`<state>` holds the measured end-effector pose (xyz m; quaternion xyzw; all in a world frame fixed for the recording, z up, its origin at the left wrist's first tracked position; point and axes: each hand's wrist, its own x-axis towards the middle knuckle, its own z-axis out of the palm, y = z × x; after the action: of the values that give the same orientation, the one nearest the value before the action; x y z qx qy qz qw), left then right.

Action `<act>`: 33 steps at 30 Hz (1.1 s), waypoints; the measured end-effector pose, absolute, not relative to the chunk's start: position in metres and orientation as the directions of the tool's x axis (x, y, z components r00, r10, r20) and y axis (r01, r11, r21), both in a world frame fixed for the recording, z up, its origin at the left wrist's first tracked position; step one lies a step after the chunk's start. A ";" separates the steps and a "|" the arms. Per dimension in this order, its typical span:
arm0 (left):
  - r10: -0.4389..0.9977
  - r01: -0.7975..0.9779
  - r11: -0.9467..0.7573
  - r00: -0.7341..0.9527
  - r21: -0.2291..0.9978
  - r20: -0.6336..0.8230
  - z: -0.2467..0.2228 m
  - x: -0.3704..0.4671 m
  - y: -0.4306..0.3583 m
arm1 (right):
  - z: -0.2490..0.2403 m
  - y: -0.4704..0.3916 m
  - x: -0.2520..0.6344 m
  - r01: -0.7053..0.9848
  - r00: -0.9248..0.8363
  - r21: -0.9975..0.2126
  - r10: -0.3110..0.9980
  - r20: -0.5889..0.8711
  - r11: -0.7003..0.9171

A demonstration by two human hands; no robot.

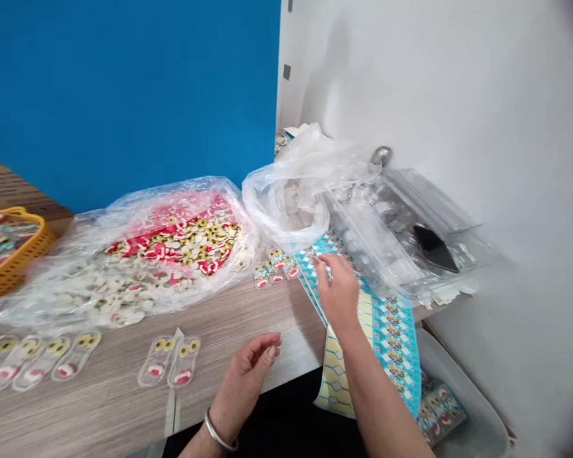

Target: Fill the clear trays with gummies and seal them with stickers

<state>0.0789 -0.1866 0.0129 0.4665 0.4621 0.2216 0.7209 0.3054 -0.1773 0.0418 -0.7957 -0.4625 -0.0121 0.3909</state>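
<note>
My left hand [248, 375], with a silver bangle at the wrist, hovers at the table's front edge. Its fingers are stretched out with the thumb a little apart, and nothing is in it. Over the blue and yellow printed label sheets [394, 343], my right hand [338, 289] has its thumb and finger bent together in a pinch. Whatever is between the tips is too small to make out. The sheets hang over the table edge. Several small clear packets [277, 270] with printed tops lie left of this hand. Two clear foot-shaped packs [184, 362] with yellow and red pieces lie left of my left hand.
A large plastic bag [172, 248] of red, white and yellow pieces spreads across the table. An opened white bag [286, 210] and clear plastic packaging [386, 235] with a dark phone [434, 247] are behind. A yellow basket [21, 261] is left; a bin [477, 413] sits below right.
</note>
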 end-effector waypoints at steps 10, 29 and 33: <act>0.776 0.164 0.285 0.538 0.944 -0.328 -0.014 0.253 -0.162 | -0.055 -0.297 0.317 0.718 0.673 -0.489 0.676 0.302 -0.496; 0.758 0.008 0.470 0.508 0.883 -0.408 -0.020 0.202 -0.162 | -0.012 -0.242 0.319 0.772 0.315 -0.635 0.843 0.436 0.040; 0.766 -0.006 0.446 0.520 0.895 -0.378 -0.021 0.197 -0.159 | -0.018 -0.237 0.322 0.782 0.218 -0.617 0.889 0.404 0.089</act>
<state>0.1971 -0.1588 -0.0208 0.4574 0.4152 0.2600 0.7421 0.3222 -0.2371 -0.0184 -0.6717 -0.6218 0.0670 0.3971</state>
